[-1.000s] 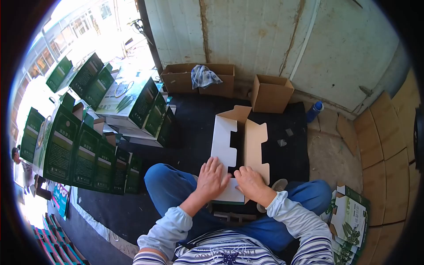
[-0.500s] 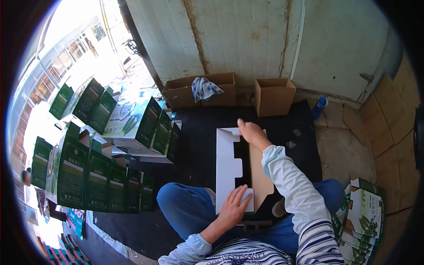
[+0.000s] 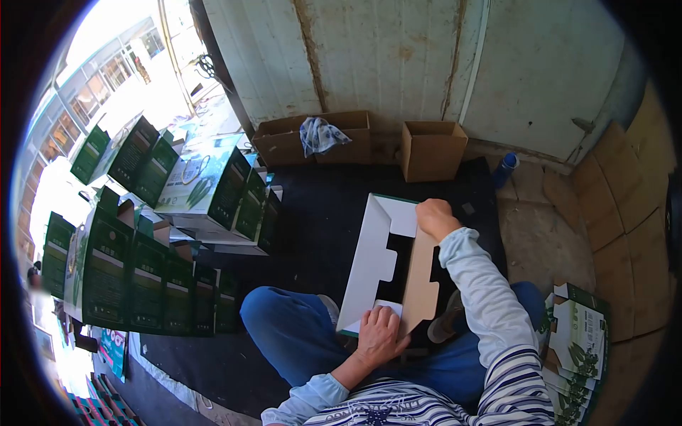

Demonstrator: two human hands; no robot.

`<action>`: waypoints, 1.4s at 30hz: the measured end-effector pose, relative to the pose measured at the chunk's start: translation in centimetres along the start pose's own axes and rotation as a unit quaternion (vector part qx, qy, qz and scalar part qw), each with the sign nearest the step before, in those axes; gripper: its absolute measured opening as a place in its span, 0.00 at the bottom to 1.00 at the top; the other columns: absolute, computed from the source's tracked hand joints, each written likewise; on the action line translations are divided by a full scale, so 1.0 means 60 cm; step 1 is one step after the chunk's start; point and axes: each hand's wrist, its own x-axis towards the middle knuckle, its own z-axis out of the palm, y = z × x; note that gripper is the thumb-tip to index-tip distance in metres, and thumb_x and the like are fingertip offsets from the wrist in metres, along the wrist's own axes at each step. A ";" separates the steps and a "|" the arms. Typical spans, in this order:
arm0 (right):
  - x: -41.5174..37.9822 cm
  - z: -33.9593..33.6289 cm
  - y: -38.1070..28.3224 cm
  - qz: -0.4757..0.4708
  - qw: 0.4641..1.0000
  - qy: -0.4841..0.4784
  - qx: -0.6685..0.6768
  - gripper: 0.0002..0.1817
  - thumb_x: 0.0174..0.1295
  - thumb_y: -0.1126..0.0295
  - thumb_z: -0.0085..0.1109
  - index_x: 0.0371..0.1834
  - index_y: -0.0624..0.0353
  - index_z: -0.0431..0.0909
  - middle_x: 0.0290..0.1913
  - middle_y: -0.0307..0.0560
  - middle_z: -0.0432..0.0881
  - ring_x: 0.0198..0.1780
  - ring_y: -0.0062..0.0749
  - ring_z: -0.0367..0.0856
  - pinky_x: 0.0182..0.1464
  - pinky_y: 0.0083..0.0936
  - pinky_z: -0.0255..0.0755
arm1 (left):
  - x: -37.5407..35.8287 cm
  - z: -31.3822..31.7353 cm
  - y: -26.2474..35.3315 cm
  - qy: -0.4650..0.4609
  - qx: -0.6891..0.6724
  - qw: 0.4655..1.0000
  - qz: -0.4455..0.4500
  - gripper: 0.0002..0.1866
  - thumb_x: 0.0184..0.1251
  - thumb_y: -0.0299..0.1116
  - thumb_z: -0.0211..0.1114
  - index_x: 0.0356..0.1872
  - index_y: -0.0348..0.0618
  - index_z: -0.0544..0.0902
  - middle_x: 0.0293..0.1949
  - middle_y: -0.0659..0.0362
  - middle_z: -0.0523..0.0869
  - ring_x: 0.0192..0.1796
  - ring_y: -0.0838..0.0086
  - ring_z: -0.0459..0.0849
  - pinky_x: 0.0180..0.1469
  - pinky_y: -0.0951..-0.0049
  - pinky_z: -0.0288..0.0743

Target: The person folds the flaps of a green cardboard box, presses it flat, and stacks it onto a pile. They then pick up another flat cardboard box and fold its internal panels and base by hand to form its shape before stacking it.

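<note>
While the left hand lies over the open box's near end flap, perhaps gripping it, though I cannot tell, the right hand is curled around its far right corner. The box sits between the person's bent legs, above the black mat. Green-and-white boxes stand left; a blue bottle stands beyond the mat's far right corner.

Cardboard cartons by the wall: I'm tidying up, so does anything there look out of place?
A crumpled cloth hangs over the edge of the wide carton, as if tossed there; the narrower carton looks fine.
</note>
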 end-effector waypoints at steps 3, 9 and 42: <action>-0.058 0.000 0.074 0.054 0.998 -0.031 0.028 0.12 0.57 0.64 0.57 0.36 0.59 0.85 0.36 0.55 0.85 0.43 0.50 0.83 0.46 0.41 0.76 | -0.009 0.005 -0.016 0.047 -0.007 0.999 0.022 0.16 0.48 0.34 0.65 0.40 0.43 0.77 0.50 0.51 0.77 0.57 0.57 0.74 0.58 0.56 0.64; -0.168 0.013 0.139 0.090 0.974 -0.096 0.186 0.35 0.67 0.43 0.37 0.36 0.66 0.83 0.37 0.64 0.83 0.46 0.55 0.81 0.52 0.39 0.72 | 0.003 -0.008 -0.074 0.063 -0.100 0.993 -0.012 0.17 0.53 0.35 0.67 0.44 0.41 0.78 0.42 0.55 0.83 0.52 0.60 0.79 0.59 0.59 0.65; -0.128 0.054 0.050 -0.245 0.962 -0.007 0.118 0.28 0.52 0.46 0.65 0.50 0.55 0.79 0.51 0.49 0.77 0.58 0.44 0.70 0.59 0.37 0.66 | 0.059 0.013 -0.099 -0.008 0.020 0.997 -0.068 0.25 0.60 0.37 0.64 0.56 0.37 0.73 0.58 0.46 0.75 0.62 0.52 0.72 0.64 0.57 0.63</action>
